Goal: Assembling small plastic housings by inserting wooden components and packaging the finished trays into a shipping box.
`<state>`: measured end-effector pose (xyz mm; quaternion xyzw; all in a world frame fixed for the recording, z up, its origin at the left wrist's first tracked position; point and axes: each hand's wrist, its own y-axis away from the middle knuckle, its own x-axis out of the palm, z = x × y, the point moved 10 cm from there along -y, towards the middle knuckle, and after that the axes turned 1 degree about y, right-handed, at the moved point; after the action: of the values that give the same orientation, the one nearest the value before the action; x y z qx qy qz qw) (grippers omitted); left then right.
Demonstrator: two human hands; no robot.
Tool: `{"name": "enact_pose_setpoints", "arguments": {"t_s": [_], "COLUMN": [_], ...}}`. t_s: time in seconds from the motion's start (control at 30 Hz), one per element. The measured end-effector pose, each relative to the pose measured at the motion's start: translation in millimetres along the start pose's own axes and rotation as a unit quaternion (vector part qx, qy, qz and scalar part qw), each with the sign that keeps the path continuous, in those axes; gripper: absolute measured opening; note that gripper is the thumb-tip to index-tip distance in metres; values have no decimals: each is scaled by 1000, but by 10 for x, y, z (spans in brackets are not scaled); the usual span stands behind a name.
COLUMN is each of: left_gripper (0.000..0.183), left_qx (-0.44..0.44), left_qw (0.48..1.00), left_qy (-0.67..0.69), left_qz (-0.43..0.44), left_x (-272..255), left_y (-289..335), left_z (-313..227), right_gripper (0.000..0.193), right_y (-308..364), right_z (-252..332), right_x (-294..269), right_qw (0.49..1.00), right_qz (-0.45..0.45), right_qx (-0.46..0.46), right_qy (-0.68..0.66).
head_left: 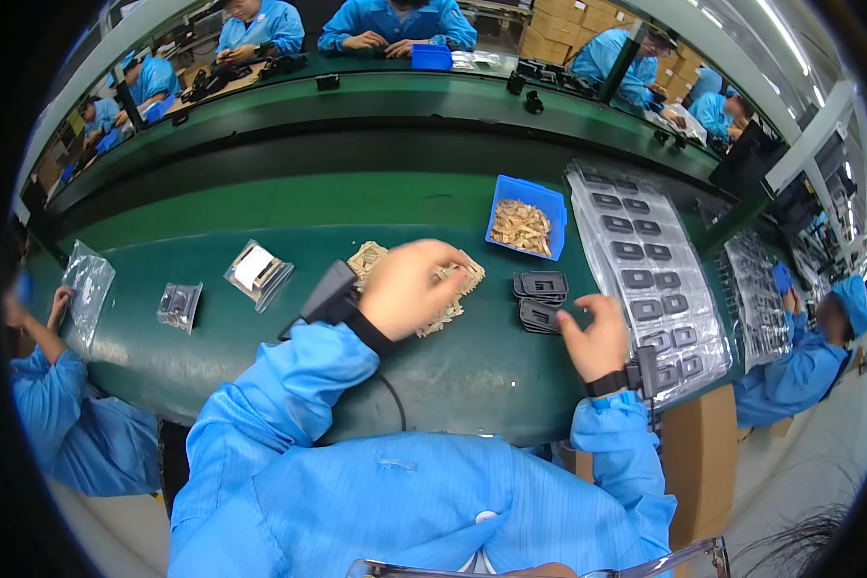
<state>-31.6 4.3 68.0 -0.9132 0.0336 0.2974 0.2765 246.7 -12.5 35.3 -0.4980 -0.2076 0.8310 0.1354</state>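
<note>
My left hand (410,289) is over a loose pile of small beige flat parts (366,260) and hides much of it. Its thumb and fingers are bent but apart, with nothing visible between them. To the right, two short stacks of black rectangular plastic frames (539,316) lie on the green bench. My right hand (595,337) is at the right edge of the nearer stack, thumb and forefinger apart; I cannot tell whether the thumb touches a frame. A blue bin (558,214) beyond the stacks holds many small tan pieces (520,228).
Clear plastic trays (657,279) with rows of black frames lie along the right. Small bagged parts (256,270) and another bag (177,304) are at left. A co-worker's hand (60,303) touches a clear bag (89,289). Several co-workers sit beyond the raised green ledge (405,96).
</note>
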Motion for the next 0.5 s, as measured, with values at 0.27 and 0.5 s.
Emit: {"name": "enact_pose_setpoints", "arguments": {"t_s": [0.27,0.5], "left_gripper": [23,40], "left_qx": [-23,-17], "left_qw": [989,979], "left_qy": [-134,-195], "left_qz": [60,56], "left_x": [174,372], "left_y": [-4,89], "left_z": [352,476], "right_gripper": [49,49], "right_y": [198,362], "right_z": [1997,1937], "right_x": [-1838,-2466], "right_qw": [658,601], "right_qz": [111,227], "right_qx": [-164,-264], "right_qy": [-727,-719]}}
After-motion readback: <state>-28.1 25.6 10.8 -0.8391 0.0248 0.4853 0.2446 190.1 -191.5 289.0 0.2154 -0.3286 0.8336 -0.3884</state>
